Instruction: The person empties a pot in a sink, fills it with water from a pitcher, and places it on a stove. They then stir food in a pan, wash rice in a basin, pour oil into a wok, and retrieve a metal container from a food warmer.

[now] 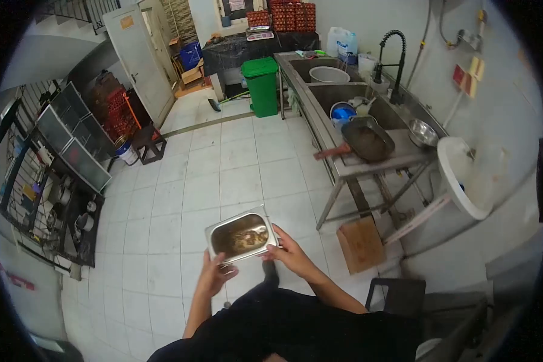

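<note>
A rectangular stainless steel food pan [228, 224] is held out in front of my body, above the tiled floor. Some brownish-yellow food [249, 239] lies in the bottom of it; its kind is too small to make out. My right hand [288, 251] grips the pan's right end, thumb over the rim. At the near left corner, my left hand [215, 273] has its fingers bent against the rim and side. The pan's underside and some fingertips are hidden.
On the right, a steel sink counter [320, 114] carries a wok [368, 140], a metal bowl [423, 133] and a white basin [329, 74]. A green bin [261, 87] stands beyond. A cardboard box [361, 244] and a dark stool [398, 295] are at right; shelves [66, 205] line the left.
</note>
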Tool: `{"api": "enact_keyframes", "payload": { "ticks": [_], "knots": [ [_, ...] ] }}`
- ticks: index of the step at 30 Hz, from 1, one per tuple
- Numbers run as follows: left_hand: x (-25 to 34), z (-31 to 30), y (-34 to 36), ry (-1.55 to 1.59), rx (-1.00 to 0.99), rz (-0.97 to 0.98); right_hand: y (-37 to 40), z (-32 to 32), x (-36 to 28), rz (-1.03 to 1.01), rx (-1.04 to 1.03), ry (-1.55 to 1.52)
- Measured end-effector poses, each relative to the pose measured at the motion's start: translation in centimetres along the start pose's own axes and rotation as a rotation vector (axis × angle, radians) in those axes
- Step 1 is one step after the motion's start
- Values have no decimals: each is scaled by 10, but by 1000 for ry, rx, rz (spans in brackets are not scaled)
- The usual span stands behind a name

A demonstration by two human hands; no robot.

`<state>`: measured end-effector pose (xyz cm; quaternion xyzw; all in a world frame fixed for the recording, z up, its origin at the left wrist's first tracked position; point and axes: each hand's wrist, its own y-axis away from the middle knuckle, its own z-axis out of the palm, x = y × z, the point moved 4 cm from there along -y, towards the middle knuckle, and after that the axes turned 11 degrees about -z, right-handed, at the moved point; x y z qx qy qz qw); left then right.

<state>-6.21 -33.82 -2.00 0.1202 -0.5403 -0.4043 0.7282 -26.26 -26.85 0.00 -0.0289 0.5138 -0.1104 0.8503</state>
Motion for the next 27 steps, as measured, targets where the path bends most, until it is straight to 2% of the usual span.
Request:
{"api": "enact_keyframes", "payload": {
  "ticks": [1, 2, 4, 5, 7, 10, 11, 14, 17, 20, 22, 23, 24, 26, 27],
  "knots": [
    [11, -25, -51, 172, -305, -116, -35, -10, -11, 21, -50, 89],
    [49, -5, -64, 68, -509, 74, -61, -22, -14, 17, -62, 72],
    [98, 14, -122, 148, -451, -62, -125, -50, -23, -30, -87, 39],
    [126, 33, -144, 37, -503, -114, -152, -68, -27, -38, -125, 79],
    [167, 69, -200, -132, -648, -249, -201, -92, -57, -93, -62, 114],
    [216, 136, -295, -174, -831, -453, -251, -151, -101, -162, 75, 188],
    [237, 175, -313, -215, -880, -409, -265, -169, -116, -202, 125, 216],
    [276, 266, -386, -282, -958, -422, -296, -217, -145, -231, 479, 149],
    [301, 349, -465, -330, -1021, -401, -323, -258, -166, -384, 659, 97],
    [325, 408, -556, -342, -1011, -349, -346, -303, -170, -479, 898, 464],
    [343, 434, -606, -335, -941, -354, -373, -321, -180, -561, 1062, 512],
    [353, 442, -632, -346, -975, -382, -396, -330, -188, -660, 1097, 445],
    [367, 452, -653, -347, -1017, -403, -419, -342, -190, -612, 1109, 407],
    [397, 464, -690, -397, -980, -327, -464, -374, -192, -533, 1121, 341],
    [410, 465, -710, -401, -953, -334, -489, -396, -188, -389, 1092, 390]
  ]
}}
